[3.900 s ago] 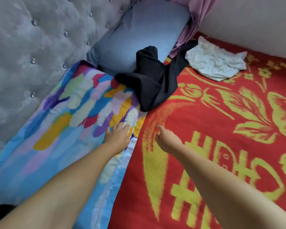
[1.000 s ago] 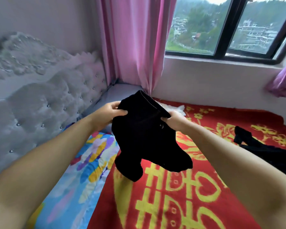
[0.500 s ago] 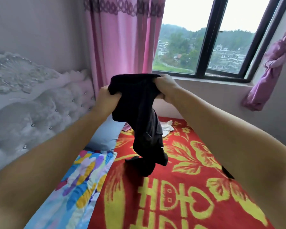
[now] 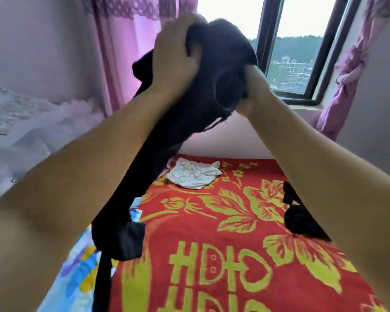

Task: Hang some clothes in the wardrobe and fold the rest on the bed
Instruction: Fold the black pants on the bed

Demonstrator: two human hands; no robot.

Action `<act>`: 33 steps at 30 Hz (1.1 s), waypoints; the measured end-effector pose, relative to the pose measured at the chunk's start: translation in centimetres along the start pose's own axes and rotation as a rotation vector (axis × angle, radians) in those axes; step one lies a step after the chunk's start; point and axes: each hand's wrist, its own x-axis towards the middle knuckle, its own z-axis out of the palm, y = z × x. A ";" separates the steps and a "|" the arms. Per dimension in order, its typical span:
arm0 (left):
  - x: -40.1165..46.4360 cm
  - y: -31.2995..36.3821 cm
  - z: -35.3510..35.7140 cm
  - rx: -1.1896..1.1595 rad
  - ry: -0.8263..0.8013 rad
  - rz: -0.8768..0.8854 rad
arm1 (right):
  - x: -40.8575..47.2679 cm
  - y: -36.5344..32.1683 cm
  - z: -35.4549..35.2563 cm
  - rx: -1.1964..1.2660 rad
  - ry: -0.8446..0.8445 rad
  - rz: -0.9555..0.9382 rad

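1. Above the bed, in front of the window (image 4: 302,52), both hands hold a black garment (image 4: 189,122) up high.
2. The left hand (image 4: 173,57) has its fingers curled round the garment's top edge, bunching the cloth.
3. The right hand (image 4: 250,91) grips the same garment from the other side; its fingers are buried in the fabric, clamped on it.
4. The garment hangs down between the two forearms, its lower end dangling over the seam where the multicoloured sheet (image 4: 77,273) meets the red blanket (image 4: 212,244).
5. A crumpled white garment (image 4: 193,174) lies on the red blanket near the far wall, below the sill.
6. Another black garment (image 4: 300,217) lies on the blanket, partly hidden behind the right forearm.
7. Pink curtains (image 4: 126,52) hang left of the window, beside the grey tufted headboard (image 4: 20,131).
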 end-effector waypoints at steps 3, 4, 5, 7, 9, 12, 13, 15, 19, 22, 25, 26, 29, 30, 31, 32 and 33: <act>-7.7 -1.5 9.3 0.100 -0.308 -0.096 | -2.0 3.1 -14.6 -0.241 0.232 0.258; -11.4 -2.5 12.4 0.155 -0.439 -0.192 | -3.4 4.6 -20.1 -0.378 0.296 0.357; -15.2 -3.9 14.9 0.221 -0.588 -0.295 | -5.2 6.3 -25.4 -0.519 0.335 0.456; -23.5 -5.2 19.1 0.337 -0.892 -0.467 | -9.5 9.2 -36.2 -0.800 0.377 0.724; -34.1 -4.4 23.8 0.378 -1.210 -0.557 | -15.3 11.5 -47.6 -1.028 0.405 1.011; -46.3 -2.8 25.5 0.369 -1.493 -0.672 | -20.8 14.0 -57.5 -1.141 0.390 1.264; -49.6 -2.4 25.4 0.374 -1.548 -0.691 | -21.7 15.1 -59.5 -1.160 0.361 1.303; -55.5 -1.5 25.3 0.374 -1.645 -0.729 | -22.6 17.7 -62.2 -1.174 0.297 1.358; -63.6 -1.5 25.1 0.325 -1.833 -0.783 | -22.9 25.2 -63.5 -1.182 0.131 1.333; -68.4 -2.0 25.2 0.370 -2.044 -0.656 | -23.7 32.0 -62.5 -1.131 0.059 1.346; -72.1 -2.1 24.8 0.594 -2.133 -0.442 | -24.3 36.6 -61.8 -1.092 0.338 1.303; -72.8 -2.2 24.5 0.655 -2.100 -0.370 | -24.2 37.4 -61.9 -1.055 0.452 1.260; -73.8 -3.0 24.4 0.592 -1.945 -0.287 | -23.1 37.9 -63.0 -1.018 0.551 1.165; -73.5 -3.4 24.8 0.548 -1.908 -0.287 | -22.6 37.6 -63.7 -1.052 0.505 1.140; -72.9 -3.7 25.4 0.492 -1.911 -0.313 | -22.0 37.1 -64.3 -1.085 0.451 1.109; -72.1 -3.9 26.2 0.419 -1.949 -0.341 | -21.5 36.4 -64.9 -1.102 0.415 1.065; -71.3 -3.8 27.2 0.346 -2.000 -0.352 | -20.9 35.5 -65.5 -1.104 0.411 1.013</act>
